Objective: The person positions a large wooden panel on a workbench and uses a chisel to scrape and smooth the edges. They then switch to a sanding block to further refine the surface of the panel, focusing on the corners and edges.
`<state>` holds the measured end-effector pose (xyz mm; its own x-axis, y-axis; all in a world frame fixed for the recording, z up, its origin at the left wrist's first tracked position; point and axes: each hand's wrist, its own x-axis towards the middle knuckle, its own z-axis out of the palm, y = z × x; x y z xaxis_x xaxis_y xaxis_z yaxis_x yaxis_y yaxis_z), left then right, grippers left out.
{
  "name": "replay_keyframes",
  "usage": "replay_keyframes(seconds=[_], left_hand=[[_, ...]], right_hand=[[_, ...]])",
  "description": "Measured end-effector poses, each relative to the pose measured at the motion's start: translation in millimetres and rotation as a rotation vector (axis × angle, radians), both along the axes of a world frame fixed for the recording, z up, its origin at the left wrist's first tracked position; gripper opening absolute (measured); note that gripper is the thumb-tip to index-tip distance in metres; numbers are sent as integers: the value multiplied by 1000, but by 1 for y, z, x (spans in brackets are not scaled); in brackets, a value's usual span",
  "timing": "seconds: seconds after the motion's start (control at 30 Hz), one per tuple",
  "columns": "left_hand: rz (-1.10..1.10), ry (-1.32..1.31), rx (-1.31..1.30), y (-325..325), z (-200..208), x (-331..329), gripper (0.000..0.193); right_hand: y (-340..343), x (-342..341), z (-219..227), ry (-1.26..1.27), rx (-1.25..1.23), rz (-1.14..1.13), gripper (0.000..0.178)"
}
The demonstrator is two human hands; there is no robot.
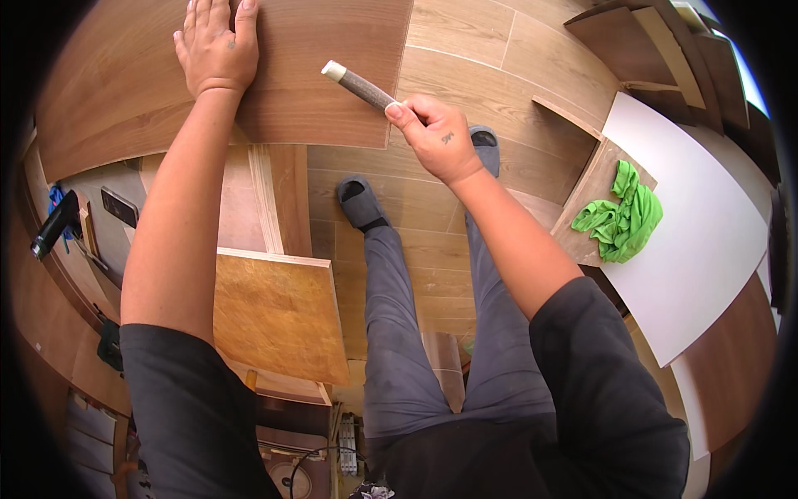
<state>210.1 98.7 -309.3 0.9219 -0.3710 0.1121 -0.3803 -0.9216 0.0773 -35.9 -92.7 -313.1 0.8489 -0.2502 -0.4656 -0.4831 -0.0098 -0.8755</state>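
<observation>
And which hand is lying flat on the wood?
The left hand, palm down on the large brown board; the right hand instead grips a grey-brown stick-like object with a pale end.

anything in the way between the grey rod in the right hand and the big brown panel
Nothing visible stands between the grey rod in the right hand and the brown panel. The left hand rests on the panel, but off to the rod's left.

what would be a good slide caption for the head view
Left hand resting flat on a brown board, right hand holding a dark, pale-tipped stick; green cloth to the right.
</observation>
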Motion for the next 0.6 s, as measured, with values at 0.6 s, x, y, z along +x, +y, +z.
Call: replay_keyframes(seconds=[0.6], left_hand=[[-160, -185, -111, 10, -11, 13, 59]], right_hand=[[1, -38, 2, 7, -47, 6, 32]])
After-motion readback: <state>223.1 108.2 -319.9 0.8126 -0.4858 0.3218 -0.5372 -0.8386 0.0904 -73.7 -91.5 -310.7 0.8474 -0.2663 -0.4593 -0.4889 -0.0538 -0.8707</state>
